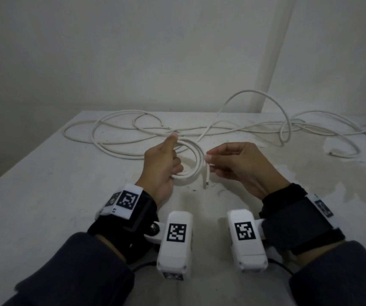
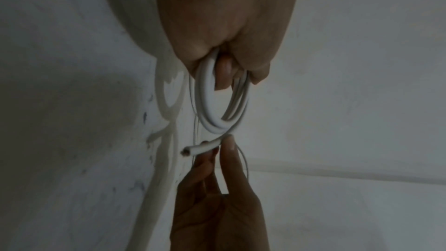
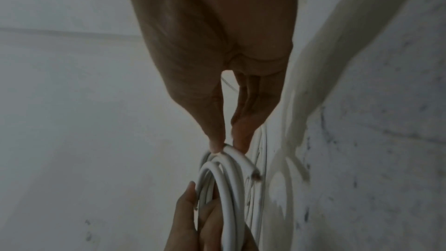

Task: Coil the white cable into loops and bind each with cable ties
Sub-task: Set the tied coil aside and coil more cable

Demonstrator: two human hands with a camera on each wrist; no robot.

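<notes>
A small coil of white cable (image 1: 194, 160) hangs in my left hand (image 1: 166, 164), whose fingers curl round its left side above the table. My right hand (image 1: 233, 164) pinches the cable's cut end (image 1: 207, 176) between thumb and fingertip, right beside the coil. The left wrist view shows the coil (image 2: 217, 106) under my left hand (image 2: 226, 60), with the cut end (image 2: 202, 147) pinched by my right hand (image 2: 222, 159). In the right wrist view my right hand (image 3: 226, 144) pinches the cable at the top of the coil (image 3: 226, 188). I see no cable tie clearly.
The rest of the white cable (image 1: 133, 129) sprawls in loose loops across the far half of the white table (image 1: 45, 195), and one loop (image 1: 266, 100) arches upward at the right. Stains mark the table at the right (image 1: 321, 173). A wall stands behind.
</notes>
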